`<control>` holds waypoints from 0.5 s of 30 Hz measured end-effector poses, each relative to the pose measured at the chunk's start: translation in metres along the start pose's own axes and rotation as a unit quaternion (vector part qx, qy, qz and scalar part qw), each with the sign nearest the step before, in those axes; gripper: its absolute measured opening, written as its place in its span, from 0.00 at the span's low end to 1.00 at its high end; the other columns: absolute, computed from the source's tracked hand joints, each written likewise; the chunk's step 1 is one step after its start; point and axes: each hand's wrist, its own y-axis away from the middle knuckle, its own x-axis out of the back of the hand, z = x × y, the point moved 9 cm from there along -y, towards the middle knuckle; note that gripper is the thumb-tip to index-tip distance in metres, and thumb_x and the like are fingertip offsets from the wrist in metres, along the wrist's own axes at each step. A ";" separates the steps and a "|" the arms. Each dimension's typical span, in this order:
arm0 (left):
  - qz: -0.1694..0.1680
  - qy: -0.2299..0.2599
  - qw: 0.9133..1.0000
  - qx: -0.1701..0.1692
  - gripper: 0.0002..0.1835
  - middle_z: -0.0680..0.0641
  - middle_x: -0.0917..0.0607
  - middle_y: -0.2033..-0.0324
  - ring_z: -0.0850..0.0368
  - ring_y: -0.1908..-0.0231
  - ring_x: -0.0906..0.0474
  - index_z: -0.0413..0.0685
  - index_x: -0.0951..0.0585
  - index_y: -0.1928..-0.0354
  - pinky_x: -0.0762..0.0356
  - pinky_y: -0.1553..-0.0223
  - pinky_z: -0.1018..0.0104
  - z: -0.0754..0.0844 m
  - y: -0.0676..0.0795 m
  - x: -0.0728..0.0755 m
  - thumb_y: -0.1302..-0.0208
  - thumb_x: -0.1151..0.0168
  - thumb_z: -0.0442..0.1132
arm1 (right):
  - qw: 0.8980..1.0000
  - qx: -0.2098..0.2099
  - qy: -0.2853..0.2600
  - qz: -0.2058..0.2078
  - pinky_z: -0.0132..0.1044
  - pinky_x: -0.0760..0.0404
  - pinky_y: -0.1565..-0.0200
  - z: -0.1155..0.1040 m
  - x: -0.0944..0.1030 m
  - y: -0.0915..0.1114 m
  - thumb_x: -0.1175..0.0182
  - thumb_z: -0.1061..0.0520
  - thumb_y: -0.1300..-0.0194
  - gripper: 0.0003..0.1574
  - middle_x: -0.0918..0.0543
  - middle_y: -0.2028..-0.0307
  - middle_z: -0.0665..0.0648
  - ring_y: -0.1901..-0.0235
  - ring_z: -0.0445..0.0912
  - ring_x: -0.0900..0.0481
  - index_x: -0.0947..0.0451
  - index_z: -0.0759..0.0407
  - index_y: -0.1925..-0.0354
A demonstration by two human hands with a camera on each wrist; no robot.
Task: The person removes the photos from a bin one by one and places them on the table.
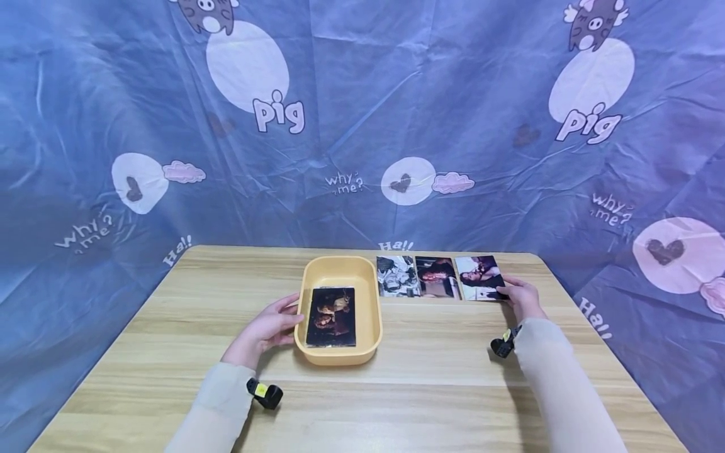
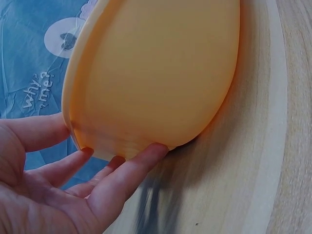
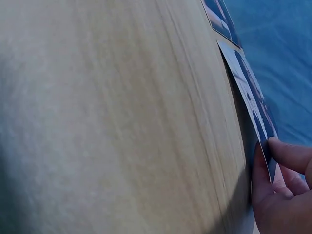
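Note:
My left hand (image 1: 272, 324) is at the left side of a yellow plastic tray (image 1: 368, 321), its thumb at the rim and its fingertips against the outer wall in the left wrist view. Inside the tray lies a dark photo print (image 1: 334, 318) showing figures. My right hand (image 1: 522, 297) pinches the right edge of a photo print (image 1: 480, 277), thumb on top and fingers beneath. In the right wrist view that photo (image 3: 251, 95) is tilted, its near edge raised off the table.
Two more photo prints, a grey one (image 1: 396, 277) and a darker one (image 1: 437, 278), lie in a row between the tray and the held photo. They are near the back edge of the wooden table (image 1: 430, 377). A blue printed curtain (image 1: 362, 126) hangs behind.

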 end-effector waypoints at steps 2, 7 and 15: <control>-0.002 0.002 1.000 -0.001 0.37 0.30 0.45 0.28 0.42 0.44 0.24 0.42 0.51 0.25 0.17 0.50 0.51 0.000 0.000 0.000 0.32 0.49 0.27 | 1.000 0.000 0.014 0.019 0.19 0.22 0.69 0.000 0.002 0.000 0.46 0.73 0.37 0.38 0.20 0.70 0.45 0.76 0.28 0.26 0.42 0.69 0.30; -0.005 0.005 1.000 -0.001 0.37 0.30 0.46 0.28 0.46 0.47 0.22 0.41 0.51 0.25 0.17 0.51 0.52 0.000 0.000 0.000 0.33 0.49 0.27 | 0.996 0.016 0.061 0.057 0.15 0.28 0.71 -0.002 0.004 0.003 0.45 0.72 0.38 0.39 0.32 0.34 0.67 0.76 0.24 0.32 0.42 0.69 0.30; -0.006 0.008 1.000 -0.002 0.37 0.30 0.46 0.28 0.48 0.48 0.21 0.42 0.52 0.25 0.16 0.53 0.53 0.001 -0.001 0.000 0.33 0.49 0.27 | 0.987 0.053 0.138 0.061 0.29 0.23 0.51 -0.010 -0.009 0.016 0.45 0.64 0.36 0.41 0.41 0.29 0.70 0.47 0.46 0.25 0.46 0.66 0.28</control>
